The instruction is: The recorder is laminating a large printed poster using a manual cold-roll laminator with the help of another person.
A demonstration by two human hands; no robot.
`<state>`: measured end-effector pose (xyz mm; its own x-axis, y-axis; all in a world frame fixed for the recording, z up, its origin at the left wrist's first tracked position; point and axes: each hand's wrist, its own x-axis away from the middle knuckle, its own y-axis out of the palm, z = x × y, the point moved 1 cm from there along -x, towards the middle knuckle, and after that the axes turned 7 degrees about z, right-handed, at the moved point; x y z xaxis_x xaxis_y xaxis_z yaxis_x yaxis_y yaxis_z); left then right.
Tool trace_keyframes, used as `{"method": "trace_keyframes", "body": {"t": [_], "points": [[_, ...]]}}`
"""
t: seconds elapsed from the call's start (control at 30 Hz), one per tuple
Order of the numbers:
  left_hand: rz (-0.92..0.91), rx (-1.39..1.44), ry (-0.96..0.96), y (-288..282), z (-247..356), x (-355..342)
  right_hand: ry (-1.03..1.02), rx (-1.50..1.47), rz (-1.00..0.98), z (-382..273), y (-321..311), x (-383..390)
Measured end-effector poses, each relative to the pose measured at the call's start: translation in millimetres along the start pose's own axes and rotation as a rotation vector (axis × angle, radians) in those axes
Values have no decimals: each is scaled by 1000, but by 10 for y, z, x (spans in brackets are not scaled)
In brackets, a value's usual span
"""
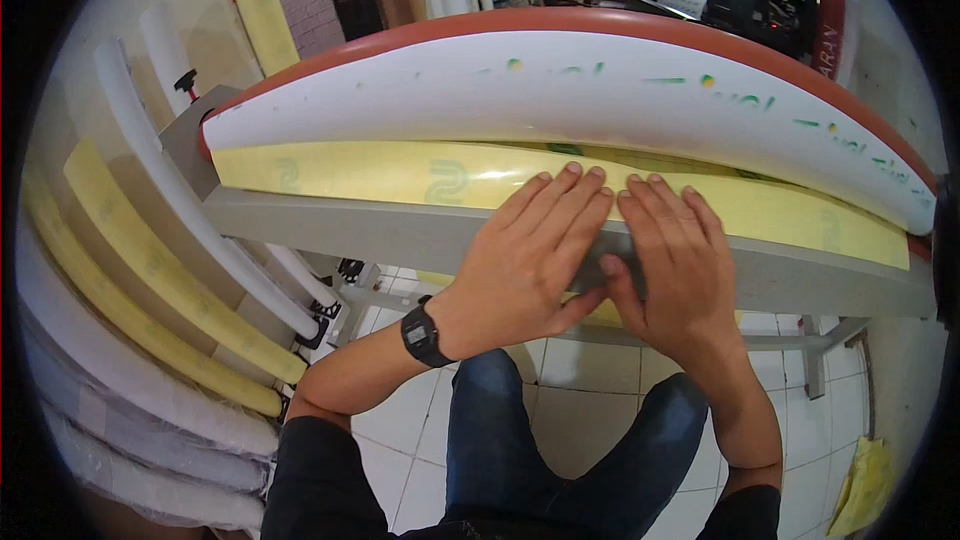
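My left hand lies flat on a glossy yellow sheet, fingers stretched out and pointing away from me. Beside it, my right hand presses on the same sheet with its fingers extended, the two thumbs nearly meeting. The sheet runs across the front of a long grey machine bed and bulges slightly just beyond my fingertips. Directly behind it, a long roller with a red surface carries white material with faint green and yellow marks. What lies under my palms is hidden.
Several white and yellow rolls stand at the left, including a yellow roll and a plastic-wrapped roll. Behind the roller at right is a black-and-red machine. Crumpled yellow paper lies at the lower right on the tiled floor.
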<state>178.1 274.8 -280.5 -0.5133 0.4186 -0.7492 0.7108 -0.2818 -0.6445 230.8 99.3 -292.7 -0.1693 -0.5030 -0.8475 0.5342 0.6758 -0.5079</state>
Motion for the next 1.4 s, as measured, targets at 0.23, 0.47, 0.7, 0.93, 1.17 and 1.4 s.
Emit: {"method": "trace_keyframes", "body": {"t": [0.23,0.47,0.7,0.93,1.17,1.4], "points": [[72,5,-36,-93,-90,30,20,9,42,-10,3,-70],[73,-212,-158,-419,-550,391,22,43,29,-11,-1,-67],[195,-261,-348,-957,-1444,1124,21,43,21,-74,33,-88],[298,-311,-525,-1330,-2068,1489,-6,86,19,-19,28,-85],[271,-362,-579,-1553,-2524,1874,-55,130,73,47,104,-51],[436,-317,-636,-1596,-2728,2015,-34,158,67,-30,94,-92]]}}
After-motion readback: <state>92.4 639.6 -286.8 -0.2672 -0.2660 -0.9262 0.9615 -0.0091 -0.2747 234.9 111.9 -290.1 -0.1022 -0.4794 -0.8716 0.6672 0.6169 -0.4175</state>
